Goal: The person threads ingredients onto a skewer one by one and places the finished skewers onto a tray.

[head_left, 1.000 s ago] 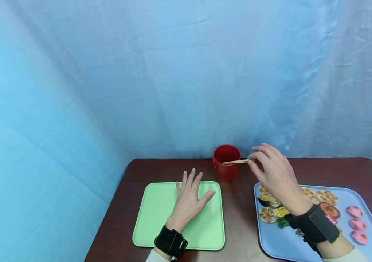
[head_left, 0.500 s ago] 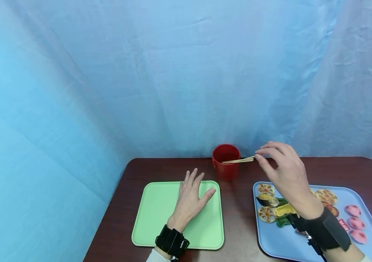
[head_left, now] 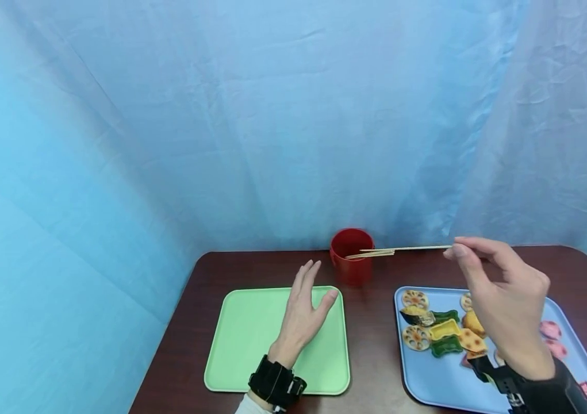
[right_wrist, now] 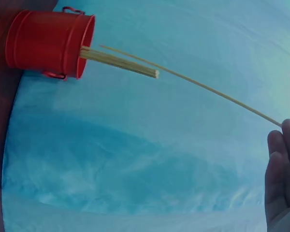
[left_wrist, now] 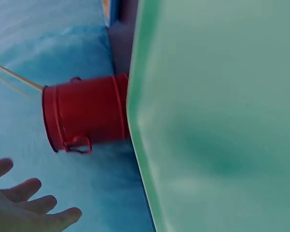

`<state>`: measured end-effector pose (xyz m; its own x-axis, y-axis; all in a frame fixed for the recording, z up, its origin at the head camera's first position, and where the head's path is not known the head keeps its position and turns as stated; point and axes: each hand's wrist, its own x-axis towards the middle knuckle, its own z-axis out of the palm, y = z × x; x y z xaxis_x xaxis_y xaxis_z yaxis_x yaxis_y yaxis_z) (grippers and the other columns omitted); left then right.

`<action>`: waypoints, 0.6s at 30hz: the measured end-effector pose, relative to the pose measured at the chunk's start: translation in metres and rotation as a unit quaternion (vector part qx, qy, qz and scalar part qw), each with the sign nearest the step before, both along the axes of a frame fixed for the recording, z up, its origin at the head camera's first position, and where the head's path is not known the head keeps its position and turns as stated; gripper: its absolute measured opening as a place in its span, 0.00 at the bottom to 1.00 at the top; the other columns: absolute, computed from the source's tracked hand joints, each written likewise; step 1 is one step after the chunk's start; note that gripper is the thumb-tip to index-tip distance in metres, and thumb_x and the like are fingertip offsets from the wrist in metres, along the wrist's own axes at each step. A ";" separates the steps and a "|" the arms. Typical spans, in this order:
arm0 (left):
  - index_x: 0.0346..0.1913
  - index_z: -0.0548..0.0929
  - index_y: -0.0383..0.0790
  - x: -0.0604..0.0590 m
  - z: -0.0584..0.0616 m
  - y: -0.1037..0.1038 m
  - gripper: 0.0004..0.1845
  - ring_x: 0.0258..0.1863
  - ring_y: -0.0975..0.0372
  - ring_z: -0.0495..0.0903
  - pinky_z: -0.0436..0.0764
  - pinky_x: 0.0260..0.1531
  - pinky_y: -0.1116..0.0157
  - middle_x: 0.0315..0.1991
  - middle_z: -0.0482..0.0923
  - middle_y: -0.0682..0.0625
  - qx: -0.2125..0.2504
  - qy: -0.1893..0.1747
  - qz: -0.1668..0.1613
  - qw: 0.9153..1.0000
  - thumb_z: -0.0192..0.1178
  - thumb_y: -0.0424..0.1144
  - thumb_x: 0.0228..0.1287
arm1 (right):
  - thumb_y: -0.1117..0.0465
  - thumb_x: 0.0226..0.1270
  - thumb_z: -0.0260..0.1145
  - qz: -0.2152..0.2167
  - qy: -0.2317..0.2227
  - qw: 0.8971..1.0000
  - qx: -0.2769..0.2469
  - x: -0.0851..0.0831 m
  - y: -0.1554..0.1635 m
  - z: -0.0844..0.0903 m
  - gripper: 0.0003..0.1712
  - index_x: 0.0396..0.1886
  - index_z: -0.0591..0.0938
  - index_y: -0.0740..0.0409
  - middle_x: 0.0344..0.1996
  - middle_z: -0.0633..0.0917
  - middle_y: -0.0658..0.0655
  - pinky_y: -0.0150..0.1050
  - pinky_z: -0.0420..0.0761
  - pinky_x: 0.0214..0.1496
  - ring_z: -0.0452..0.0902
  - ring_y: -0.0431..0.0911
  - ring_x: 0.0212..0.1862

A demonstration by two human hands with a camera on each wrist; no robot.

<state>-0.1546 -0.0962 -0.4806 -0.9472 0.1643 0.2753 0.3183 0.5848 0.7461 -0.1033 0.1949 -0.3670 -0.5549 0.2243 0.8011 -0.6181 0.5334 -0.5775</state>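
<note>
Right hand [head_left: 505,299] pulled skewer [head_left: 407,249] out | wrist: clear of cup [right_wrist: 48,43]

The place appeared to be a staged recording booth rather than a lived-in room. A dark brown table [head_left: 376,345] was closed in behind and at both sides by wrinkled pale blue cloth [head_left: 252,126], hung as a backdrop, so that no wall, window or furniture could be seen. The props were laid out in an orderly way: a green tray [head_left: 241,345], a red metal cup [head_left: 351,263] of thin wooden skewers [head_left: 376,253], and a blue tray [head_left: 428,379] on which what looked like toy food pieces [head_left: 440,333] were set. Black straps [head_left: 275,384] carrying cameras were worn on both wrists, which marked the scene as a set-up for data capture.
</note>
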 end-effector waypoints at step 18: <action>0.75 0.68 0.39 0.032 0.032 0.051 0.24 0.69 0.49 0.75 0.77 0.62 0.63 0.69 0.75 0.44 0.400 -0.108 -0.118 0.902 0.53 0.40 0.81 | 0.68 0.80 0.58 0.227 -0.269 0.883 -0.311 0.037 -0.041 -0.062 0.12 0.52 0.77 0.76 0.42 0.91 0.59 0.36 0.85 0.46 0.88 0.45 0.45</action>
